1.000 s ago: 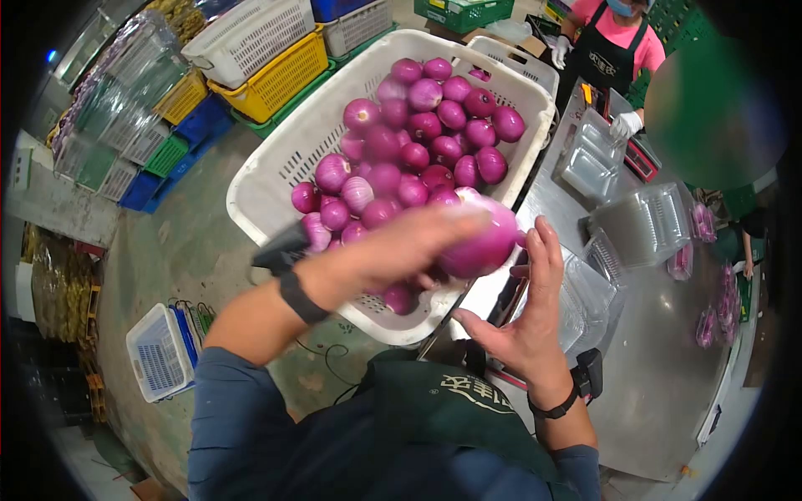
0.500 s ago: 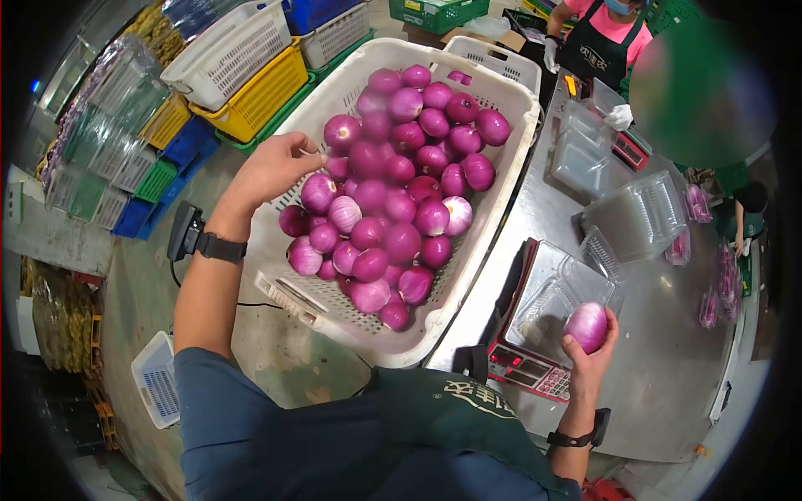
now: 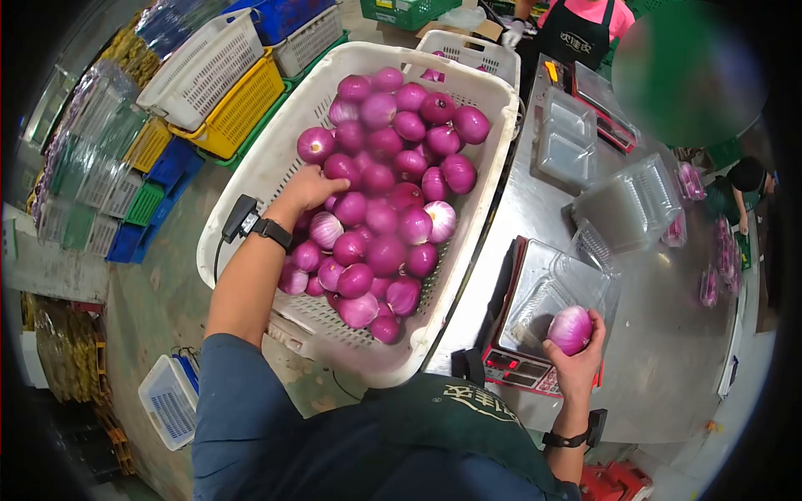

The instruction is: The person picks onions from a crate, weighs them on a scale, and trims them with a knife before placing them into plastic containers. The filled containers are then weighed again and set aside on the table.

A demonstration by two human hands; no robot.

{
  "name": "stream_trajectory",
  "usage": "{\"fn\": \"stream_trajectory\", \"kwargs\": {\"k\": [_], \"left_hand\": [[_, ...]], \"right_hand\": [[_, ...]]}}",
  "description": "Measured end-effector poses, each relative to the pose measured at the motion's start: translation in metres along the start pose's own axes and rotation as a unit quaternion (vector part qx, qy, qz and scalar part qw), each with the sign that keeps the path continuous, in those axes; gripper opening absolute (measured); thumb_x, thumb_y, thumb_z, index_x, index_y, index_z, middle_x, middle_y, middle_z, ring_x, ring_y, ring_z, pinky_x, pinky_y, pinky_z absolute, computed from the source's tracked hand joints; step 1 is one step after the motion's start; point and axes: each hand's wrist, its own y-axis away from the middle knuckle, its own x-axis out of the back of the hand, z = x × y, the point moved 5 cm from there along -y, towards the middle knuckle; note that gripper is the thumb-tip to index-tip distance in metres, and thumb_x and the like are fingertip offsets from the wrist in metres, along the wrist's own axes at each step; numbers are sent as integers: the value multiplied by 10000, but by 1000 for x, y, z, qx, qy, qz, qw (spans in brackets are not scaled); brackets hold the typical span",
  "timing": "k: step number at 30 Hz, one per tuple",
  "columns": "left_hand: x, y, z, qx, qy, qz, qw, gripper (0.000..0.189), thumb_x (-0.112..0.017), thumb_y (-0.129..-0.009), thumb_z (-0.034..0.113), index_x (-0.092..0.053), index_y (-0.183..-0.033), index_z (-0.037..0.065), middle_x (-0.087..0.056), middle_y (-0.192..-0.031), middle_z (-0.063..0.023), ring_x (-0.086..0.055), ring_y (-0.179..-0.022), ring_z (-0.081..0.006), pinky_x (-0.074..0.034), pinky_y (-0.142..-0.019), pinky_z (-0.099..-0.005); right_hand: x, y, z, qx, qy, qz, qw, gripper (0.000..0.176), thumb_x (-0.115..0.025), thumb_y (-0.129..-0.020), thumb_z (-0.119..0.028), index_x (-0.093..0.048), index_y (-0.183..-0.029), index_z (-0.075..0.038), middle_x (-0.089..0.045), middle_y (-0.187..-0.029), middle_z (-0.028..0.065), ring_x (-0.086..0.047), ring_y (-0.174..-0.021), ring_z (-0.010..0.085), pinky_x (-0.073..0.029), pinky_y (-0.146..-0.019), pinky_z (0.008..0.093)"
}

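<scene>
So the right hand [image 3: 581, 361] has its fingers wrapped round one pale purple onion [image 3: 571, 328], gripping it from underneath, off to the right of the big white basket [image 3: 251, 200], out past its near right corner. The onion sits over the near edge of an open clear clamshell tray [image 3: 555, 280]. That tray is on a red scale [image 3: 522, 371] that butts up beside the basket's near right corner. Honestly can't tell if the onion touches the tray or just hangs above it.

The left hand [image 3: 307, 189] is down inside the basket by its left wall, palm down on the heap of red onions [image 3: 393, 192]. The fingertips are against one at the heap's left edge, but I can't tell whether the hand has closed on it or is just lying there. A black wrist strap [image 3: 271, 230] with a little device on it is over the basket's left rim.

Right of the basket there's a steel table [image 3: 660, 376] carrying the scale, plus stacks of empty clear trays [image 3: 631, 209] further out to the right. Beyond the basket's far end stands a person in a pink top and black apron [image 3: 576, 33]. Left of the basket's far end are a yellow crate [image 3: 230, 108], a white crate [image 3: 196, 71] and a blue crate [image 3: 284, 12].
</scene>
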Motion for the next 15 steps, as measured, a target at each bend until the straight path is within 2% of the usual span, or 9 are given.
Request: {"fn": "stream_trajectory", "kwargs": {"k": [2,3,5,7,9,10,12,13,15], "left_hand": [[-7,14,5,-39,-97,-97,990,591,-844,-762,429,-732,-1094,-47,-756,-1020,-192,-730,-927,-294,-566,-854,-387],[-9,15,2,-37,-99,-99,990,591,-844,-762,429,-732,-1094,-47,-756,-1020,-192,-730,-927,-294,-566,-854,-387],[-16,17,-11,-9,-222,-150,963,655,-850,-717,417,-734,-1191,-21,-752,-1136,-217,-721,-1065,-332,-542,-937,-403],[-17,23,-13,-3,-219,-198,955,692,-882,-661,350,-715,-1226,-12,-738,-1177,-230,-716,-1091,-336,-545,-944,-411],[-20,28,-13,-39,-266,-259,928,861,-923,-607,278,-623,-1367,6,-693,-1284,-243,-685,-1172,-352,-540,-982,-412],[-21,30,-14,-40,-266,-261,927,861,-923,-607,278,-623,-1367,6,-693,-1284,-243,-685,-1172,-352,-540,-982,-412],[-29,38,-18,-14,-278,-246,928,1037,-955,-549,215,-512,-1466,22,-642,-1365,-249,-631,-1266,-371,-526,-1033,-428],[-37,32,-34,-53,-284,-224,931,1061,-962,-538,211,-497,-1474,27,-635,-1371,-248,-614,-1286,-377,-519,-1047,-440],[-41,27,-44,-138,-279,-188,931,1075,-979,-484,196,-523,-1444,37,-644,-1355,-240,-600,-1296,-393,-509,-1066,-467]], "right_hand": [[-1,1,2,-2,17,-2,1000,905,-893,-662,-170,-472,-1448,-20,-582,-1313,142,-590,-1182,255,-464,-1060,362],[-2,0,1,0,34,-3,999,903,-896,-662,-173,-475,-1445,-17,-584,-1315,148,-593,-1183,263,-465,-1060,366],[-5,-1,1,3,50,-6,999,902,-900,-662,-176,-478,-1443,-13,-586,-1317,153,-595,-1184,271,-466,-1060,371],[-6,-2,0,8,59,-6,998,915,-908,-657,-181,-476,-1446,-10,-589,-1325,169,-602,-1194,293,-469,-1063,384],[-8,-4,1,16,76,-3,997,900,-905,-661,-184,-485,-1436,0,-594,-1326,183,-605,-1201,302,-474,-1061,392],[-8,-4,2,23,94,1,995,885,-903,-666,-186,-494,-1426,11,-598,-1328,198,-608,-1207,312,-478,-1060,400],[-14,-7,8,1,100,-14,995,864,-901,-674,-191,-505,-1412,23,-600,-1329,214,-612,-1207,322,-484,-1055,409],[-15,-8,12,-23,106,-27,994,843,-899,-683,-197,-517,-1398,35,-603,-1330,230,-617,-1207,332,-489,-1051,418],[-11,-10,4,53,128,-13,990,816,-913,-712,-235,-532,-1375,50,-614,-1311,242,-619,-1199,357,-497,-1047,431]]}}
